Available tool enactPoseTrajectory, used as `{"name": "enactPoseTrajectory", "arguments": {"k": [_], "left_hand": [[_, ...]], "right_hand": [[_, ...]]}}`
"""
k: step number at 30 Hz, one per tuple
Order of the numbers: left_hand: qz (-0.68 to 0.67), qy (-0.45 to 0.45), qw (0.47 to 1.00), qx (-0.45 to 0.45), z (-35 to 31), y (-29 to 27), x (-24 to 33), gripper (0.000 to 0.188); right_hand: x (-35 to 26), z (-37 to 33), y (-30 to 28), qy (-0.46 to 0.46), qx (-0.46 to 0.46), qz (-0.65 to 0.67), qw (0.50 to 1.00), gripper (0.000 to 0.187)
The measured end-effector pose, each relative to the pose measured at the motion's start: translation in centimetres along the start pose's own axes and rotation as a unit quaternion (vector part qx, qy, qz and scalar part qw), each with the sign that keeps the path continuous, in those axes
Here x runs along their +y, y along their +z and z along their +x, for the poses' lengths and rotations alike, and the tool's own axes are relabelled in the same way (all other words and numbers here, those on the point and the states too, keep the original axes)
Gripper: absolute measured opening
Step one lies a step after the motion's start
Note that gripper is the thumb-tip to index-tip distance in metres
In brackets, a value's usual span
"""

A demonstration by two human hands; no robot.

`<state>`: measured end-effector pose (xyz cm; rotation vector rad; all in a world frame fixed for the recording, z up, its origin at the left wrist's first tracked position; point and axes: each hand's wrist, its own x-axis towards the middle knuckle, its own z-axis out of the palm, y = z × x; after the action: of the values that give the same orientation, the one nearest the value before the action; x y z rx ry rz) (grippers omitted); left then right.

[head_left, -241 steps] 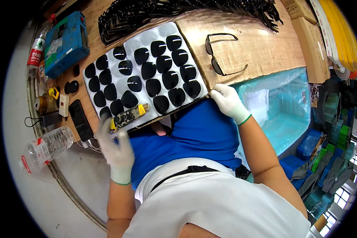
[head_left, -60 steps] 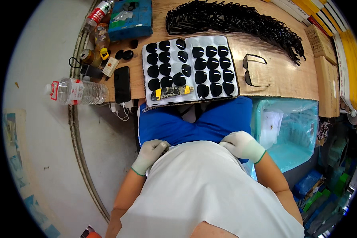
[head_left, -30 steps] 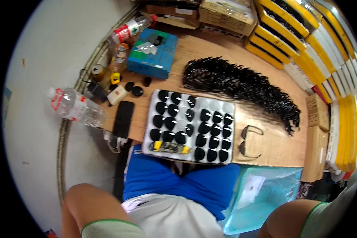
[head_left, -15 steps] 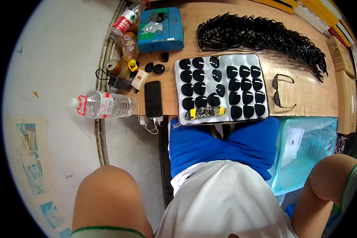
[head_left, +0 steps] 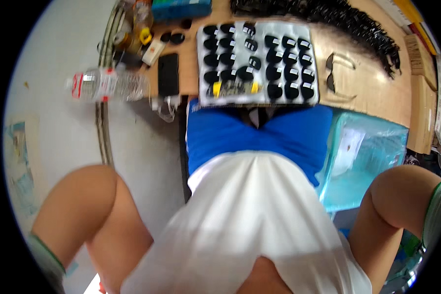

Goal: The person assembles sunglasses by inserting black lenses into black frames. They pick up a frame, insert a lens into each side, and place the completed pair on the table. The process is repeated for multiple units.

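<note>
Neither of my hands is in view. My bent left arm (head_left: 81,201) shows at the lower left and my bent right arm (head_left: 402,196) at the lower right, both lifted away from the table. On the table's near edge lies a grey-white tray (head_left: 239,47) with several rows of dark sunglass lenses (head_left: 290,58). Across its near left part rests a patterned strip with yellow ends (head_left: 236,88), whose kind I cannot make out. To the tray's right lies a pair of dark sunglasses (head_left: 330,81) with its temples unfolded.
Black eyeglass frames (head_left: 328,19) are heaped at the back. A phone (head_left: 168,73), a clear plastic bottle (head_left: 108,85), a small carton (head_left: 153,52) and a blue box (head_left: 181,9) stand or lie left. A turquoise crate (head_left: 345,191) sits lower right, cardboard boxes (head_left: 421,112) along the right edge.
The view has tilted, so the table and its things sit higher in the picture. Both arms show more fully, the left elbow farther to the left. Nothing on the table has visibly moved.
</note>
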<state>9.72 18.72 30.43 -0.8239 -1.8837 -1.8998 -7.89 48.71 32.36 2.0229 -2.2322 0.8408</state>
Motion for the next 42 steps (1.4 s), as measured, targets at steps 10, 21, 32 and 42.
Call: {"name": "enactPoseTrajectory", "arguments": {"k": [10, 21, 32, 42], "left_hand": [[-0.014, 0.026, 0.999, 0.04, -5.9, -0.5, -3.2, 0.051], [-0.011, 0.041, 0.998, 0.045, -7.6, -2.2, -6.2, 0.052], [0.083, 0.11, 0.986, 0.092, -8.8, -7.4, -0.8, 0.054], [0.416, -0.303, 0.775, 0.367, -27.4, -9.4, -11.8, 0.047]], "right_hand": [[-2.9, -0.4, 1.7, 0.02, -0.026, -0.033, 0.999, 0.029], [-2.4, -1.2, 4.4, 0.042, 0.004, -0.043, 0.998, 0.026], [-3.4, -0.4, 4.3, 0.029, 0.019, -0.029, 0.999, 0.024], [4.2, -5.2, 14.7, 0.397, 0.152, 0.121, 0.897, 0.02]]}}
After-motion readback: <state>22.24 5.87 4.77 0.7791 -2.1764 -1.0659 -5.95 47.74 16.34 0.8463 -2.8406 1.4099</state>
